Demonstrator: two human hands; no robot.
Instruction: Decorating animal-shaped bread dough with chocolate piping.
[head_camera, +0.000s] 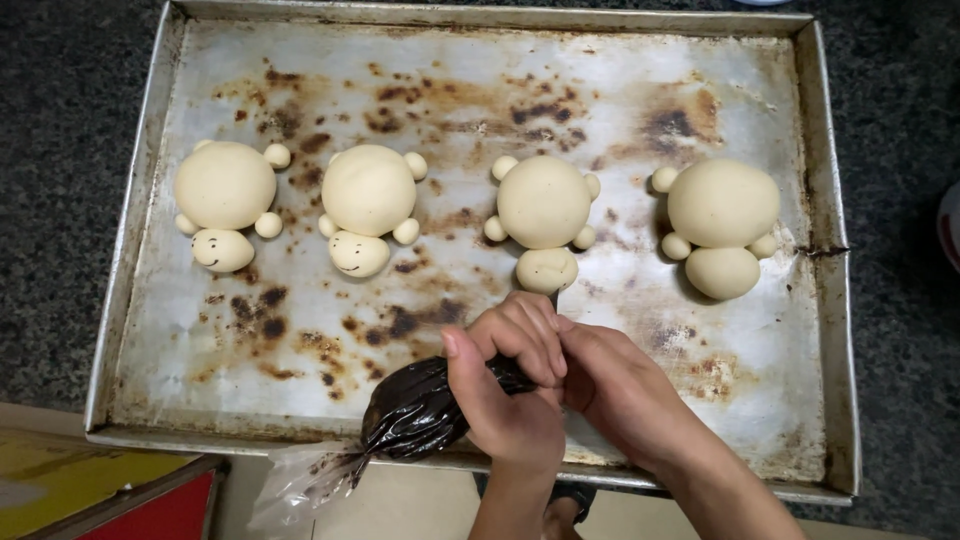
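I look down on a worn, rust-stained metal baking tray (140, 260) that sits on a dark speckled bench (60, 200). My left hand (505, 395) has its grip wrapped tight around a clear piping bag (415, 410) full of dark chocolate filling. My right hand (615, 390) presses against it from the right, its fingers curled in at the bag's tip.

The tip points at the head of the third dough figure (544, 218), just beyond my knuckles. The twisted, slack end of the bag trails left and hangs over the tray's near rim.

Four pale, turtle-shaped dough figures stand in a row across the middle of the tray, well apart from each other. The first dough figure (225, 200) and the second dough figure (368, 205) on the left have small piped faces. The fourth dough figure (722, 225) lies near the tray's right rim, its head plain.

Bare tray stretches wide behind the row and to the near left of my hands.
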